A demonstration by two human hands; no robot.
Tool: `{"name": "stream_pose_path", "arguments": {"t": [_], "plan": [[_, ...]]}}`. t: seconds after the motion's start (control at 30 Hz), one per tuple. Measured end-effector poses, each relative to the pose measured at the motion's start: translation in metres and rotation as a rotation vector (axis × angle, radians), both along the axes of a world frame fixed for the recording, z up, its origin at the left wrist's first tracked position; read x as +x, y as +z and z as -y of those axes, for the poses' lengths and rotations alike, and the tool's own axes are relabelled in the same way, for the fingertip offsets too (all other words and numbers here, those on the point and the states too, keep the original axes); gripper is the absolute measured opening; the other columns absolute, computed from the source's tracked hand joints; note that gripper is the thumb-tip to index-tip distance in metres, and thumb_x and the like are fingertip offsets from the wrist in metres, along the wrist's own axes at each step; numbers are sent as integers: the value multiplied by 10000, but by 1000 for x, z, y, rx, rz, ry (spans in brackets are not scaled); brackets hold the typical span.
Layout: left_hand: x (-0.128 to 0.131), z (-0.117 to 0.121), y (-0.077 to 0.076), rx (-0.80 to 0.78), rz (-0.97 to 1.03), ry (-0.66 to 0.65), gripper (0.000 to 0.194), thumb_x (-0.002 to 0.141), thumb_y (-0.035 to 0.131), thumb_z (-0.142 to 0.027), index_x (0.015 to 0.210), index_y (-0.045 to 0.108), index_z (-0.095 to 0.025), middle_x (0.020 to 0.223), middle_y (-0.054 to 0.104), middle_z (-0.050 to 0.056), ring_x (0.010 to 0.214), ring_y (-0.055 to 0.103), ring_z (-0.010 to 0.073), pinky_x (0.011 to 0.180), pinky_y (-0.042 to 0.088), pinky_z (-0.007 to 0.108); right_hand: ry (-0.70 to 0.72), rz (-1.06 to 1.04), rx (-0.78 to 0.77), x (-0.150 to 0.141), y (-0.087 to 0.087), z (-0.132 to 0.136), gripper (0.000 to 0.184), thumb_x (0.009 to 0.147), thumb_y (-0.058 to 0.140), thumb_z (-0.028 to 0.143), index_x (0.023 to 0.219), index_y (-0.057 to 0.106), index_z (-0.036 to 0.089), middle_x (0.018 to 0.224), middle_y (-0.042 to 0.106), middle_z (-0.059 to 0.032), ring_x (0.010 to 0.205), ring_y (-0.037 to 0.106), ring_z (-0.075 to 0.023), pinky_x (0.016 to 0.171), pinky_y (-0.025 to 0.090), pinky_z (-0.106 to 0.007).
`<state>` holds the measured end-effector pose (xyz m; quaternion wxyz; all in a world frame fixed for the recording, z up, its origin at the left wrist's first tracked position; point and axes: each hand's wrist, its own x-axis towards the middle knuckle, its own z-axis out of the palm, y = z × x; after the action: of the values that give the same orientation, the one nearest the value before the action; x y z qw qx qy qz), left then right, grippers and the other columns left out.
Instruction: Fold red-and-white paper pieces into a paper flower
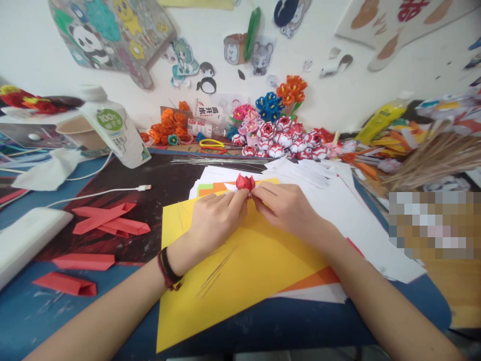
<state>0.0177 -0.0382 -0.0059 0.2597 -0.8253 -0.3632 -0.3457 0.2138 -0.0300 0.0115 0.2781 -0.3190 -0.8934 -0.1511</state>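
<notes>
Bare yellow paper (248, 271) below the hands (250, 196); flower clutter (285, 138) behind.

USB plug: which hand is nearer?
Left. The left hand is to the right of the USB plug, not touching it; the right hand is farther right, on the other side of the red flower's base.

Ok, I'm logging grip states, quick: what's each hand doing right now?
Left hand: closed, fingertips pinching the base of the red paper flower.
Right hand: closed, fingertips pinching at the same base.
</notes>
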Motion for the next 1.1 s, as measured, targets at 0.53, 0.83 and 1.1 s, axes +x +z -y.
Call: {"name": "stream_pose_path", "arguments": {"t": [0.53, 0.83, 1.1], "plan": [[-2, 3, 4, -37, -183, -95, 202, 927, 451, -80, 754, 495, -174, 615, 514, -42, 491, 403, 97, 493, 269, 290, -47, -85, -56, -7, -6, 4, 134, 835, 521, 115, 843, 648, 157, 785, 692, -28, 677, 595, -141, 600, 346, -275], [-2, 5, 6, -79, -270, -135, 232, 911, 417, -50, 729, 488, -175, 626, 528, -25, 492, 412, 108, 479, 270, 296, 34, -110, -219, -3, -5, 2, 150, 800, 530, 101, 667, 558, 167, 606, 595, 13, 556, 511, -106, 553, 293, -255], [0, 5, 4, -92, -304, -150, 232, 919, 415, -57, 730, 488, -168, 612, 533, -19, 490, 456, 117, 490, 274, 291, 7, -148, -345, 0, -4, 2, 186, 760, 552, 94, 587, 555, 163, 546, 563, 34, 512, 452, -84, 541, 263, -242]]}}
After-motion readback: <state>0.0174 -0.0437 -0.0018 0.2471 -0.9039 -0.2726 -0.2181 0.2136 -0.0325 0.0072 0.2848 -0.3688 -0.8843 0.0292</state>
